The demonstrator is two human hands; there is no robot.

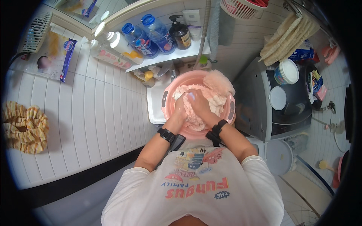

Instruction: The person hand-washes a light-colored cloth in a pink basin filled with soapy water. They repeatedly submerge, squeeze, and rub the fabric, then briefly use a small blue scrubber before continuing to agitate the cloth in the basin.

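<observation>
A pink plastic basin (183, 78) stands over a white sink (156, 113). In it lies wet, fluffy pink and cream cloth (216, 99), part of it bulging over the far right rim. My left hand (181, 106) and my right hand (198, 103) are close together at the basin's middle, both gripping a bunched fold of the cloth. Something pale and bluish shows at my right hand's fingers; whether it is foam or glare I cannot tell. The fingertips are partly hidden in the cloth. Each wrist wears a black band.
Beyond the basin, a white shelf (169, 58) holds blue-capped bottles (158, 34), a dark pump bottle (180, 34) and a tube. A faucet (169, 70) is below it. At right, a washing machine (291, 113) bears an open white tub (287, 72) and its lid (277, 98); a beige cloth (288, 36) hangs above.
</observation>
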